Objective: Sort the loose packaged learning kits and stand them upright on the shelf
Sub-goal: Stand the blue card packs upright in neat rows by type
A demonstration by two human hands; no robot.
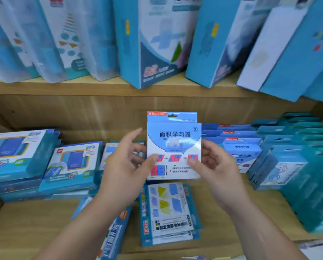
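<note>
Kit (173, 145) is held upright above the lower shelf (25, 218), between both hands. Left hand (125, 166) and right hand (217, 169) each pinch a lower side edge, thumb in front; the grip behind is hidden. Judged light, flat, glossy, probably bendy: best held by the side edges.

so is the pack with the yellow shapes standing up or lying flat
Lying flat: the pack with the yellow shapes lies face up on the wooden shelf.

Head-worn view, downward, near shelf (35, 222)
</note>
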